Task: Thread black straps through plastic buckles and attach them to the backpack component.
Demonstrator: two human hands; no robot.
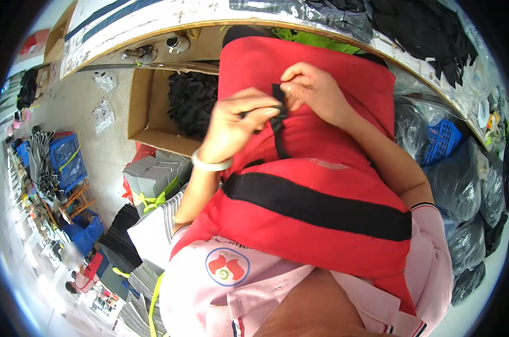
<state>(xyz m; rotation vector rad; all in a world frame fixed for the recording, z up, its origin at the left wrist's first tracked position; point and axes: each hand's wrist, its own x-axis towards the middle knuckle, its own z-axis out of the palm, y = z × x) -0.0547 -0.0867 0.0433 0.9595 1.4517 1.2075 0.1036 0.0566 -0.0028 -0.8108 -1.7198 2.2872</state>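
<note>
Over the red apron (352, 73), the left hand (237, 121) clamps a black strap (278, 137) in its fingers; the right hand (315, 92) bunches its fingers beside the upper end, grip unclear. Adjusting the strap seems underway, next calling for a steady pinch. Nearby, a cardboard box (144, 106) holds heaped black pieces (192, 104).

Scene's reading bright. Floor (111, 151) left of the red apron (344, 92) is washing out toward the fisheye rim; plastic bags (456, 182) to its right are glinting. Left hand (234, 121) over apron is blurring; counter (117, 31) beyond is bowing.
</note>
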